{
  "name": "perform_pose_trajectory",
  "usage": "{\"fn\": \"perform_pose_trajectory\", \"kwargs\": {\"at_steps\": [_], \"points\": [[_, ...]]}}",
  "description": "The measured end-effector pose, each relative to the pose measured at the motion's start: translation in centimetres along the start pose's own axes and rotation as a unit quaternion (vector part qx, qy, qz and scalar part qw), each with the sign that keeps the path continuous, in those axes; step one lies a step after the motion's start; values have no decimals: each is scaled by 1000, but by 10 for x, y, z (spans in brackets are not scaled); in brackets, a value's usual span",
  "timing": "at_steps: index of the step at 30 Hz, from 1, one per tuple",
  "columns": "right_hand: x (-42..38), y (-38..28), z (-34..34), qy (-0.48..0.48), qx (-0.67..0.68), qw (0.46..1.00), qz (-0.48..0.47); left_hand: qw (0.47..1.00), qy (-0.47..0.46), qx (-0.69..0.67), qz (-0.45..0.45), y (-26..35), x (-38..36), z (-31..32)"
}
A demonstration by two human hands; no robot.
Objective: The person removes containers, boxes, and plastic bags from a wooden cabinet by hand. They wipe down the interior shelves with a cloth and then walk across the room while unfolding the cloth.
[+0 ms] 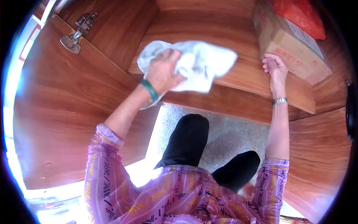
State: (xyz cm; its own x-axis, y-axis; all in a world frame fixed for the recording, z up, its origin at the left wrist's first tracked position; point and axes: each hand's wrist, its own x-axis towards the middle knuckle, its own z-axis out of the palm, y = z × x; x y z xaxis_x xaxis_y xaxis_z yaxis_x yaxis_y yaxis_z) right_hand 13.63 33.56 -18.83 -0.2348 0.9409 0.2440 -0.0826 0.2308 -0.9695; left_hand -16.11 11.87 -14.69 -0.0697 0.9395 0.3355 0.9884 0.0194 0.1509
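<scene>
A white cloth (203,63) is bunched in my left hand (163,71), which wears a green bangle and is slightly blurred. The cloth spreads to the right over the wooden shelf (242,76) inside a cabinet. My right hand (275,67) is at the shelf's front part, beside the lower front corner of a cardboard box (294,56). Its fingers are curled in, and whether anything is in them is hidden. A metal watch band circles the right wrist.
A red plastic bag (304,16) lies on top of the box. The left cabinet door (74,112) stands open with a metal hinge (79,33). Another wooden panel (317,149) is at the right. My knees are below the shelf, above the speckled floor (223,138).
</scene>
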Motion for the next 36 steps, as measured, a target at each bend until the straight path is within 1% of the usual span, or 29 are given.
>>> {"fn": "perform_pose_trajectory", "kwargs": {"at_steps": [1, 3, 4, 5, 7, 8, 10, 11, 12, 13, 14, 15, 17, 19, 20, 21, 22, 23, 24, 26, 27, 28, 29, 30, 33, 34, 35, 36], "points": [[0, 0, 1, 3, 1, 1000, 2, 999, 33, -19, -31, -14, 8, 6], [1, 0, 2, 2, 5, 1000, 5, 985, 22, 28, -169, -45, 39, 20], [2, 1, 2, -2, 12, 1000, 14, 986, 23, 27, -163, -48, 51, 22], [1, 0, 4, 16, -1, 1000, 26, 987, 22, 27, -157, -43, 58, 22], [1, 0, 3, -16, -38, 999, 15, 997, 39, 29, -58, -10, 59, 39], [-1, 0, 2, -5, -35, 999, 17, 996, 72, -2, 49, 12, 57, 48], [-3, -4, 6, -63, -85, 994, -6, 980, 62, -106, 154, 72, 53, 52], [-8, -7, 7, -88, -118, 989, 5, 966, 73, -123, 216, 98, 51, 54], [-13, -7, 5, -119, -67, 990, -36, 960, 80, -143, 226, 116, 53, 64], [-20, -4, 1, -151, -14, 986, -76, 954, 83, -192, 214, 132, 57, 70], [-26, -5, -5, -169, 13, 984, -45, 945, 80, -265, 174, 147, 63, 68], [-38, -1, -8, -141, 63, 987, -42, 918, 79, -361, 144, 157, 66, 69], [-69, -13, -17, -72, 15, 993, -95, 891, 62, -426, 141, 168, 68, 76], [-86, 10, -38, -17, -10, 993, -116, 894, 29, -385, 227, 171, 65, 69], [-95, 19, -50, -16, -8, 993, -113, 891, 13, -355, 283, 170, 66, 61], [-103, 27, -62, 12, 12, 997, -72, 891, 11, -355, 283, 161, 67, 53], [-113, 31, -71, 43, 28, 998, -28, 891, 38, -331, 308, 150, 70, 48], [-129, 30, -71, 47, 96, 991, -87, 887, 60, -314, 333, 137, 73, 44], [-144, 32, -74, 76, 102, 989, -76, 922, 74, -206, 320, 120, 81, 41], [-177, 42, -71, 133, 93, 986, -35, 955, 79, -27, 286, 96, 84, 51], [-192, 49, -67, 151, 85, 985, -7, 962, 45, 2, 270, 81, 87, 63], [-208, 58, -61, 161, 76, 984, 21, 968, 16, 104, 227, 71, 84, 75], [-222, 70, -54, 165, 67, 983, 50, 982, 13, 35, 186, 62, 83, 93], [-237, 81, -47, 157, 49, 983, 78, 989, -57, 9, 137, 65, 84, 96], [-269, 105, -27, 107, -41, 986, 124, 985, -63, 1, 158, 79, 88, 100], [-270, 107, -26, 84, -86, 986, 118, 985, -67, -2, 161, 82, 87, 101], [-261, 96, -15, 56, -135, 984, 102, 987, -76, -13, 139, 67, 85, 91], [-248, 91, -21, 32, -166, 981, 90, 988, -86, -19, 124, 69, 85, 92]]}}
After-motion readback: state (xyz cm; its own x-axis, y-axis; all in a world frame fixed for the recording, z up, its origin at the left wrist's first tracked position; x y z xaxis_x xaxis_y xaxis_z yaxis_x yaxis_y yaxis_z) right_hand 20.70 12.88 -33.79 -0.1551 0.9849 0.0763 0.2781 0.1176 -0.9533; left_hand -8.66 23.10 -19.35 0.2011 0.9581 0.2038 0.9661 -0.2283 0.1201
